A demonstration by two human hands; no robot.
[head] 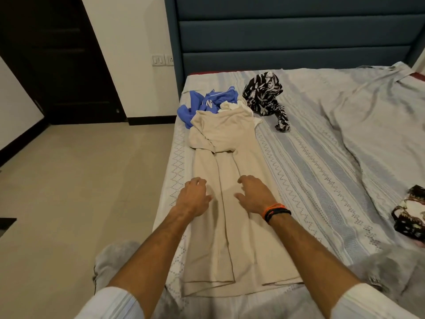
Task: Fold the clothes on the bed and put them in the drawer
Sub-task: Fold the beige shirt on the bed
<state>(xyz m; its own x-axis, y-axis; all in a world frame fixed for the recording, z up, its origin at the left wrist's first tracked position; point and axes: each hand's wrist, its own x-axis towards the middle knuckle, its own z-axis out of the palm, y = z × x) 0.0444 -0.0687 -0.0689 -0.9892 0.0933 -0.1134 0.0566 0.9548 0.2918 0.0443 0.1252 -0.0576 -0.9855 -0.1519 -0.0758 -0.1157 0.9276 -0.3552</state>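
Nearest the camera, 2 forearms reach over the trousers (226, 203), which lie lengthwise along the left edge of the bed (322, 171), hems toward the person, waist far. The left hand (195, 196) and right hand (255, 194) rest on the legs mid-length, fingers loosely spread, each grip pinching nothing. The cloth looks light, soft and limp; likely best held at the hems or waistband. The blue garment (202, 103) lies beyond.

We stretch both bare forearms forward, our left hand (194, 196) and right hand (255, 194) side by side, palms down, fingers loosely curled, gripping nothing.
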